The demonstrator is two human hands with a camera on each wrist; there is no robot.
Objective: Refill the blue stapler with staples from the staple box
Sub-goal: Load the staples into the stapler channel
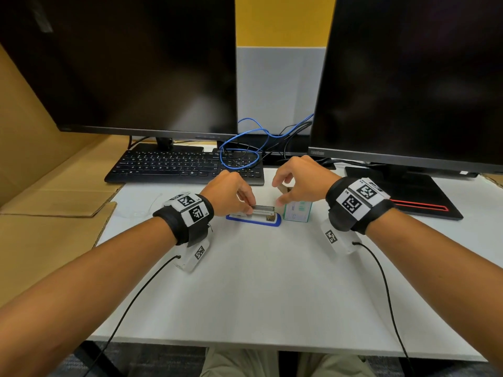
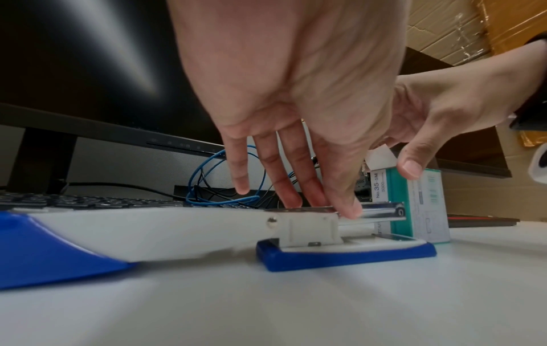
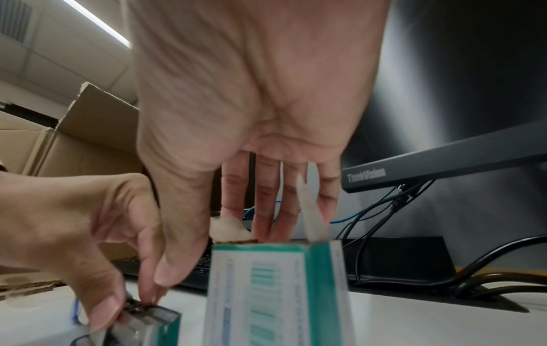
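The blue stapler (image 1: 254, 223) lies on the white table with its cover (image 2: 89, 234) swung back to the left. The metal magazine (image 1: 263, 209) is bared above the blue base (image 2: 346, 254). My left hand (image 1: 251, 209) pinches the magazine between thumb and fingers. The green and white staple box (image 1: 298, 211) stands upright just right of the stapler, top flaps open. My right hand (image 1: 279, 193) hovers over the box. Its fingers (image 3: 266, 210) reach down behind the box's (image 3: 275, 292) open rim with tips hidden. The thumb stays outside, and nothing shows in the hand.
A black keyboard (image 1: 179, 165) and a coil of blue cable (image 1: 239, 156) lie behind the hands. Two dark monitors (image 1: 122, 63) stand at the back. A black pad with a red line (image 1: 408, 197) is at the right, and brown cardboard (image 1: 54, 200) at the left.
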